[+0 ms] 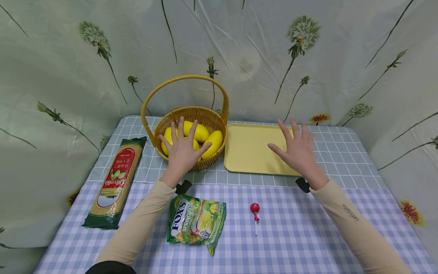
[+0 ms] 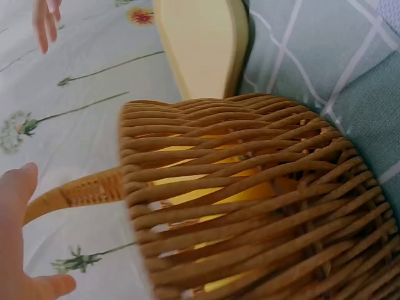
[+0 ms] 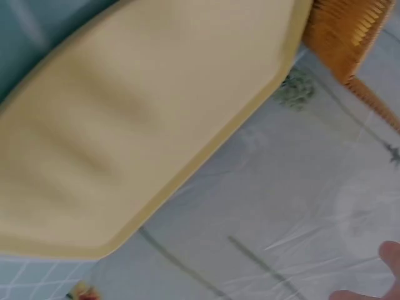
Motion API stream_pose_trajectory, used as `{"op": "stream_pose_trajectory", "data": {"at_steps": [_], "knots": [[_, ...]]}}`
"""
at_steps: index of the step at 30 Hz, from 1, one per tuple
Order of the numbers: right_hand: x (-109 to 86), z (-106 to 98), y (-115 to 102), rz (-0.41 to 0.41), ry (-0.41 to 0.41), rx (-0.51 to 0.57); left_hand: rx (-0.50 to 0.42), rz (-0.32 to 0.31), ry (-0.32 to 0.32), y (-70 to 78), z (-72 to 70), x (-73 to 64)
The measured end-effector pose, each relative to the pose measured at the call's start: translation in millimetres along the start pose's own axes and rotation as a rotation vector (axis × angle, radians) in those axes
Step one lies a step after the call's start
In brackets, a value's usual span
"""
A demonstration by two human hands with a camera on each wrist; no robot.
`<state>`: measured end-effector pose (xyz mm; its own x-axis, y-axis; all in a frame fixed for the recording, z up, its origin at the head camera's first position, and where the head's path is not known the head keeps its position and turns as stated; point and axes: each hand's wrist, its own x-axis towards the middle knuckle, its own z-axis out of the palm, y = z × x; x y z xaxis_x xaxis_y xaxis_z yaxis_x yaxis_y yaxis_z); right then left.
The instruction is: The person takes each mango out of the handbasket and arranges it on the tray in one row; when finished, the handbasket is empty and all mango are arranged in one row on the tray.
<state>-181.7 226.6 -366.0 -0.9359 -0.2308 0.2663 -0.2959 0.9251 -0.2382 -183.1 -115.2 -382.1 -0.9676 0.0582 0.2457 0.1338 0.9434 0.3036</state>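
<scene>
My left hand (image 1: pixel 183 150), fingers spread, hovers over the front of a wicker basket (image 1: pixel 205 164) and holds nothing. Inside the basket lie several smooth yellow fruits (image 1: pixel 215 141), perhaps mangoes; the hand partly covers them. The left wrist view shows the basket's woven side (image 2: pixel 250 181) close up, with yellow between the strands. Over the right part of a pale yellow tray (image 1: pixel 249 148) is my right hand (image 1: pixel 299 152), also spread and holding nothing. The tray's bare surface (image 3: pixel 156 94) fills much of the right wrist view.
A long Olivoilà package (image 1: pixel 118 179) lies at the left. Nearer the front are a green Fox's candy bag (image 1: pixel 196 222) and a red lollipop (image 1: pixel 254 207). The basket's tall handle (image 1: pixel 184 77) arches up before a flowered curtain (image 1: pixel 246 45). Checked cloths (image 1: pixel 291 236) cover the table.
</scene>
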Motion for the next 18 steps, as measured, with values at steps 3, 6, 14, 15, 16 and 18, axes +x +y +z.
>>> {"op": "stream_pose_trajectory", "data": {"at_steps": [3,6,14,15,16,18], "knots": [[6.4,0,-11,-0.063,0.057,0.066,-0.036,0.028,0.066,-1.1,-7.3,-5.5],[14.5,3,-28,-0.151,0.113,0.19,-0.115,0.075,0.167,-4.9,-17.7,-13.8],[40.0,21,-83,-0.335,0.069,0.568,-0.54,0.142,0.407,-29.9,-45.9,-37.4],[43.0,24,-91,-0.342,0.045,0.608,-0.6,0.122,0.42,-33.8,-48.0,-40.8],[46.0,27,-98,-0.345,0.017,0.651,-0.652,0.097,0.423,-37.6,-49.9,-44.1],[52.0,33,-110,-0.34,-0.045,0.727,-0.75,0.044,0.417,-46.0,-51.7,-50.1]]}}
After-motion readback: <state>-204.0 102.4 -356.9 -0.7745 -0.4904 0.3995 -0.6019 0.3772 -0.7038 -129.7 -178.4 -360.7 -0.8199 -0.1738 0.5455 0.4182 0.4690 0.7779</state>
